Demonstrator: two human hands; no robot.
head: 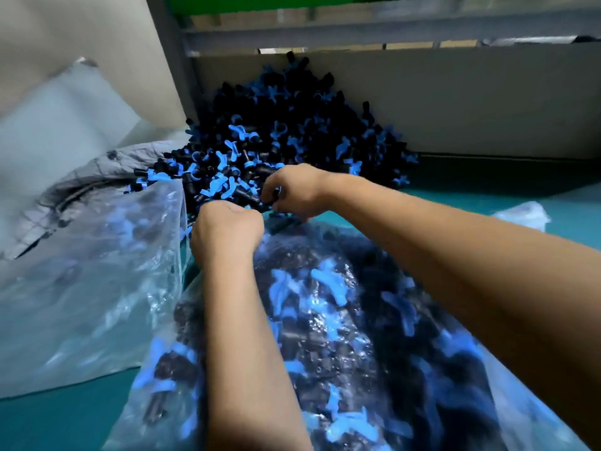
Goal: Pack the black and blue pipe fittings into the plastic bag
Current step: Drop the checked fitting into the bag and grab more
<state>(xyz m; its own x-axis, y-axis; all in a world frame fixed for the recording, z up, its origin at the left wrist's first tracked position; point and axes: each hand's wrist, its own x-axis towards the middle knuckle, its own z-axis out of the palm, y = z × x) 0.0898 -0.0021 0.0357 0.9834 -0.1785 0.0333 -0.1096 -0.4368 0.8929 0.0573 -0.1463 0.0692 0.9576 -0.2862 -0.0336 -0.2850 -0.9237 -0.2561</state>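
A teal table [487, 203] meets a pale grey wall panel [455, 102], with a grey metal frame [357, 34] and green strip [260, 3] above.

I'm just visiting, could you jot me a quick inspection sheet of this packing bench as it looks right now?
Surface: teal bench top, partly covered.
Job's things: heap of black and blue fittings against the back wall; filled plastic bag in front.
Clutter: second clear bag at left, grey quilted cloth, crumpled plastic at right.
Grippers: left hand and right hand curled at the bag's mouth; contents unclear.
Cables: nothing seen.
Surroundings: grey wall, metal frame.
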